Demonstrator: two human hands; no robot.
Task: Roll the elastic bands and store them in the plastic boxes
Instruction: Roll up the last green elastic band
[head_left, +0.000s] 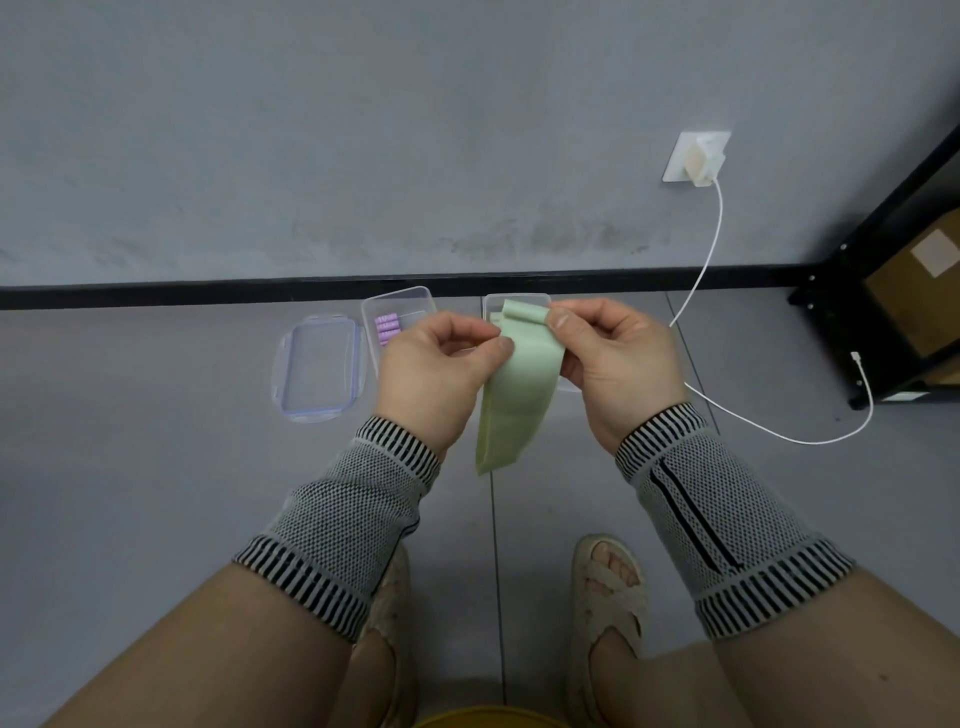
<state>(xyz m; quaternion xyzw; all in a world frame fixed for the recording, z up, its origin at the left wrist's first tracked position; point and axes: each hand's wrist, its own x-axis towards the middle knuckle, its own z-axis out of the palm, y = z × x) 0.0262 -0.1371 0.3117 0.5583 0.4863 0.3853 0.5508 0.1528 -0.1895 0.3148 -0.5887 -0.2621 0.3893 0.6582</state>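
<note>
Between the two hands, left (434, 371) and right (615, 358) each pinching a top edge, the green band (511, 395) hangs limp over the boxes (400, 306), thin, light and floppy, so best gripped at its curled end.

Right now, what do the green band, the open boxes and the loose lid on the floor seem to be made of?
The green elastic band looks like thin matte rubber or latex: it hangs limp and curls over at the top, where both hands pinch it. The two open boxes and the lid look like clear, slightly glossy hard plastic: the floor shows through them. The lid's rim is tinted bluish, perhaps a seal.
</note>
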